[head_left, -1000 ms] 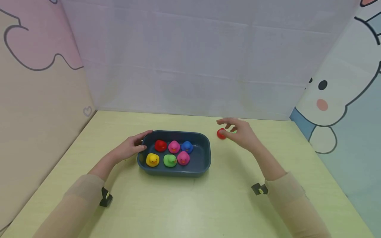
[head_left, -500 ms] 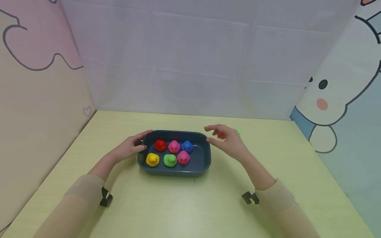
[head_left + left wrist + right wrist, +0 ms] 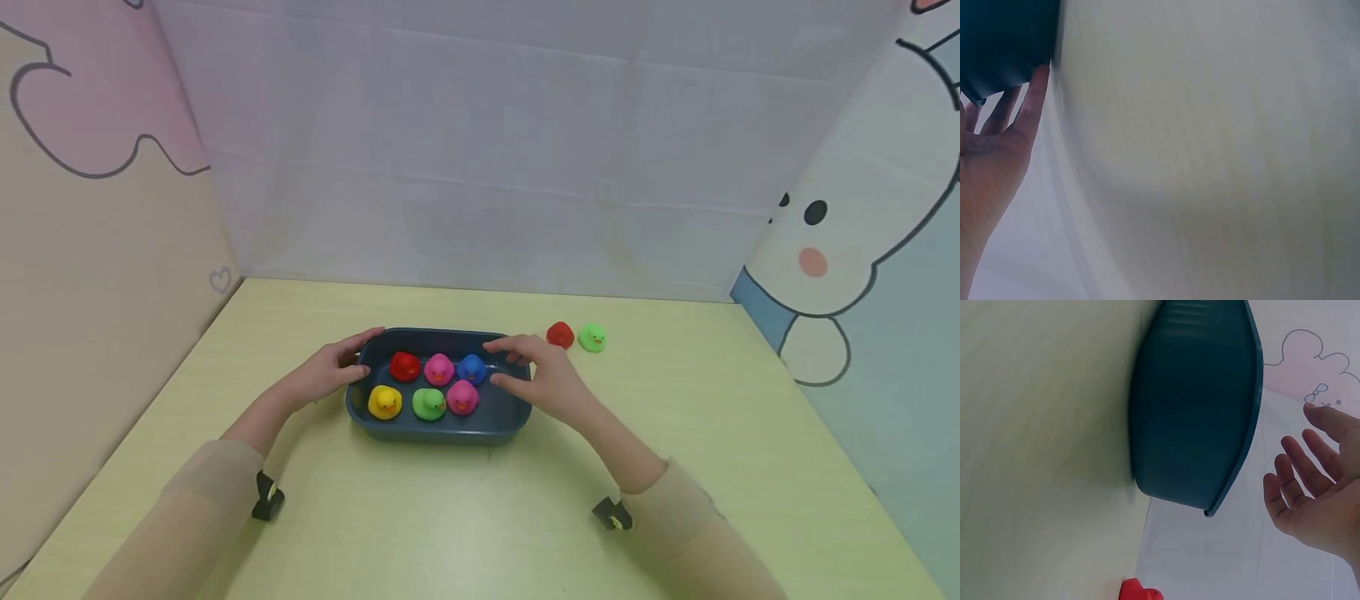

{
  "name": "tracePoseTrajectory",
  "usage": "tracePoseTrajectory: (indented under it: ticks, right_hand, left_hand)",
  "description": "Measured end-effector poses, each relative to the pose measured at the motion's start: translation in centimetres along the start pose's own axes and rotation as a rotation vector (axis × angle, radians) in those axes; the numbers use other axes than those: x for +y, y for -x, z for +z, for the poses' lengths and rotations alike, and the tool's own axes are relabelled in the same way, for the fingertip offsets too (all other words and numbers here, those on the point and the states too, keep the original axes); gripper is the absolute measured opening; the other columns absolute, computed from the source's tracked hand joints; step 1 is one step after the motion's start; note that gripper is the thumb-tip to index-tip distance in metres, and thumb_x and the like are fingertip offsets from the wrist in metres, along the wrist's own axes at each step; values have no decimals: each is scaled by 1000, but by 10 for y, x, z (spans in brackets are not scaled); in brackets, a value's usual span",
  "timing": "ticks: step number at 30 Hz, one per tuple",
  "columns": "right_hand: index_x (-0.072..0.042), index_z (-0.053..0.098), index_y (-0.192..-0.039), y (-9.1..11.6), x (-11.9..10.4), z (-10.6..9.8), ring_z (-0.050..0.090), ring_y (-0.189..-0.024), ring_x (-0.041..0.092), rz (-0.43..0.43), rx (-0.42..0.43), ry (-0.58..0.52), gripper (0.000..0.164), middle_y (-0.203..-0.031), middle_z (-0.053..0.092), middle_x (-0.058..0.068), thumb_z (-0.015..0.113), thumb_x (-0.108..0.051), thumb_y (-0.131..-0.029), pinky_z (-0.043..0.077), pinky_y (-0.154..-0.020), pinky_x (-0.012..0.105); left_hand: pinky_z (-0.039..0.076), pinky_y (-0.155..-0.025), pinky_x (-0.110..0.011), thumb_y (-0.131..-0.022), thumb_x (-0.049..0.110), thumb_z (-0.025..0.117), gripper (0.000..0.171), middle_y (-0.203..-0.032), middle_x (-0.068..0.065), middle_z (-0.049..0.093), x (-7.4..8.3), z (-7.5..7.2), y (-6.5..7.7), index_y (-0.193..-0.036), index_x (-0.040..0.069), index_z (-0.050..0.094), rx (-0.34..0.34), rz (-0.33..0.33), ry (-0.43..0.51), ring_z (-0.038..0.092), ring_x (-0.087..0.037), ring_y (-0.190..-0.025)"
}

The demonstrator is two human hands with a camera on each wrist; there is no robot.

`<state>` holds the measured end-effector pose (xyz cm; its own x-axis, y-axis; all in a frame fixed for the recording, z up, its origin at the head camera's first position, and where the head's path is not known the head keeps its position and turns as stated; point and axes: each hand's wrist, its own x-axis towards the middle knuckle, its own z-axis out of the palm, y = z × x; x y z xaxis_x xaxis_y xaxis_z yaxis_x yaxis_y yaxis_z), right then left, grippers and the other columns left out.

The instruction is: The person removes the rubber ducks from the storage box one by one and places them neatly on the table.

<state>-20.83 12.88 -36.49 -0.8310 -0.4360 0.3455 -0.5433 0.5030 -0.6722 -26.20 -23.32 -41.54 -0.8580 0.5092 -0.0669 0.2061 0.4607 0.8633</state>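
Note:
A dark teal plastic basin (image 3: 498, 429) sits mid-table in the head view. In it are toy ducks: red (image 3: 405, 367), yellow (image 3: 385, 402), blue (image 3: 472, 369) and green (image 3: 429, 404), plus two pink ones. My left hand (image 3: 328, 375) holds the basin's left end, thumb over the rim and fingers (image 3: 1034, 103) against the outer wall. Over the opposite end hovers my right hand (image 3: 543, 377), thumb and fingers apart with nothing between them. The right wrist view shows this hand above the rim (image 3: 1259, 381).
Behind and right of the basin, a second red duck (image 3: 560, 335) lies beside a light green duck (image 3: 592, 337) on the pale yellow table (image 3: 450, 525). A white sheet (image 3: 480, 167) closes off the back, with cartoon-printed panels at both sides.
My right hand has moved left and toward me, from the red duck on the table to above the basin's right end. Both table ducks are uncovered now. My left hand has stayed put.

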Motion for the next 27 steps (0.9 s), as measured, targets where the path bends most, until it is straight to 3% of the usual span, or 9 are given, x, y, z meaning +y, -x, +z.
tracePoseTrajectory:
  ticks: [4,15,21,27]
  right_hand:
    - [-12,64,-120,-1,0,9,58,-93,19,3,-43,43,41,-115,66,2,75,-17,-80,53,-82,34]
    - [-7,62,-122,-8,4,25,60,-101,30,35,-176,0,43,-114,66,9,73,-13,-82,50,-90,45]
    - [-7,64,-119,-13,11,33,60,-95,28,-1,-221,95,39,-108,69,6,73,-14,-82,49,-81,39]
    - [-9,66,-117,-15,13,39,58,-94,25,19,-257,189,37,-107,68,4,73,-19,-82,47,-75,31]
  left_hand:
    - [39,-102,-51,-95,10,53,61,-152,-18,28,0,0,0,-149,23,28,-2,0,-1,37,-44,-132]
    - [38,-103,-51,-95,11,53,62,-152,-18,29,1,0,0,-150,23,27,-7,4,-3,37,-44,-132]
    - [38,-102,-51,-95,11,53,61,-152,-18,29,1,1,0,-150,22,27,-3,4,-9,36,-45,-132]
    - [39,-102,-51,-95,12,53,61,-152,-19,29,0,0,0,-150,22,27,2,5,-27,37,-45,-131]
